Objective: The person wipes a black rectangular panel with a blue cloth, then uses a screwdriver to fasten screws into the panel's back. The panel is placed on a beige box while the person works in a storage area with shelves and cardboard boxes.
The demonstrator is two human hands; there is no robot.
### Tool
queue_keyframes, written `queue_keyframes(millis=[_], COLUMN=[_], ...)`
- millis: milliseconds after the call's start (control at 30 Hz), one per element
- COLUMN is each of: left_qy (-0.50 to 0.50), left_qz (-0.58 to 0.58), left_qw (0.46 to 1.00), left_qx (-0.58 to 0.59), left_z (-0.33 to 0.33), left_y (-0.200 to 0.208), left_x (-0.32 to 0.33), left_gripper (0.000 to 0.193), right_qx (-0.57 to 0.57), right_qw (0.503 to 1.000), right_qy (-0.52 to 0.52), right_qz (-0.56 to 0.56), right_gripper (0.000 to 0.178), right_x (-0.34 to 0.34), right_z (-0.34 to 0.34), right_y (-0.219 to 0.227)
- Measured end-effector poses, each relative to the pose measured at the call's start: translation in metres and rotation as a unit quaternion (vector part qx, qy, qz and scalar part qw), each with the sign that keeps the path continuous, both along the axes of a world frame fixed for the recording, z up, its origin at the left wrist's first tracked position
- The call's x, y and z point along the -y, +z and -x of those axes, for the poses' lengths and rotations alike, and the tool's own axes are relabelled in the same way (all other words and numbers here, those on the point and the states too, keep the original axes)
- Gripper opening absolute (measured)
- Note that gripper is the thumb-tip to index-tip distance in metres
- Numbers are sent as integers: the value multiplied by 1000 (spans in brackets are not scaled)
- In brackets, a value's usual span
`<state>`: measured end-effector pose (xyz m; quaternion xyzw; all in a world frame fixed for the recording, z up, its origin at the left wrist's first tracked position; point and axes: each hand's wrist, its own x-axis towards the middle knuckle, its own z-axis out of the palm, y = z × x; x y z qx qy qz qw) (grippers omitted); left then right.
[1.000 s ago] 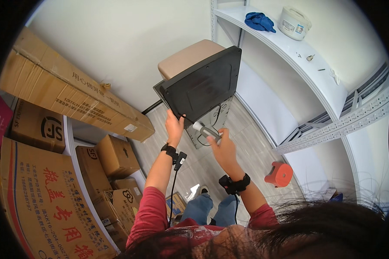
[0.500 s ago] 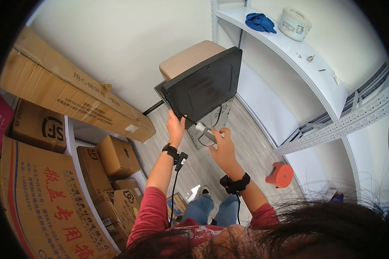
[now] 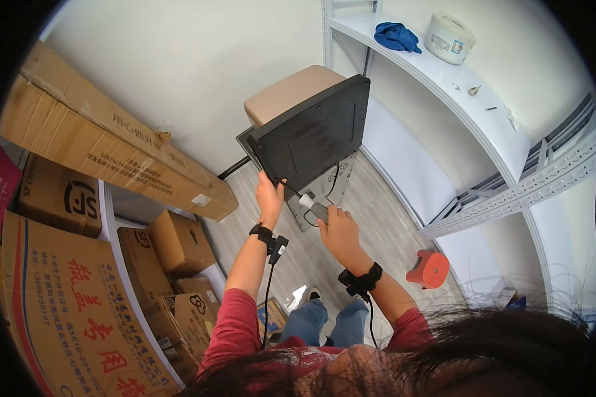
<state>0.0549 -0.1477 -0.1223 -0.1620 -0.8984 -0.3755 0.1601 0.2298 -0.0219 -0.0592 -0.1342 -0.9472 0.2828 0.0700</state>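
Note:
In my right hand [image 3: 343,235] is a screwdriver with a grey handle and white collar [image 3: 306,201]. My fingers wrap round its handle, and its thin dark shaft points up and left toward the lower edge of a black panel [image 3: 311,135]. The panel is tilted on a piece of equipment with a pale pink rounded part [image 3: 291,92] behind it. Beside the shaft's end, my left hand [image 3: 269,202] has its fingers and thumb closed at the panel's lower left corner. What lies between those fingers is hidden. A dark cable [image 3: 336,178] hangs below the panel.
A long cardboard box [image 3: 126,142] and several cartons [image 3: 179,241] stand on the left. White shelving [image 3: 430,73] on the right bears a blue cloth [image 3: 397,38], a white rice cooker [image 3: 449,40] and small parts. A red stool [image 3: 428,268] is on the floor.
My right hand has shifted slightly down and its grip on the screwdriver handle has turned, with the fingers now more over the top. My left hand stays at the panel's corner.

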Motion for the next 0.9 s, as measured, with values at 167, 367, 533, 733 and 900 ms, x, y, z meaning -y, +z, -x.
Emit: queue_keyframes(millis=[167,367,533,733,900], left_qy=[-6,2,-5,6,13], left_qz=[-3,-9,-6,1,5], left_qw=[1000,1000,1000,1000,1000], left_qx=[-9,-11,-11,-5,1], left_z=[-1,0,1,1,-2], left_y=[-2,-6,-5,-7,-2], left_x=[2,1,1,1,-2], left_gripper=[50,50,49,49,50], right_qx=[-107,-60,-20,-105,-148], right_qw=[990,998,998,992,978], right_qy=[-60,-10,-54,-11,-40], right_qz=[-70,31,-5,68,139], right_gripper=[37,36,38,36,37], right_x=[12,14,11,19,17], right_z=[1,0,9,2,7], right_y=[9,12,-6,22,3])
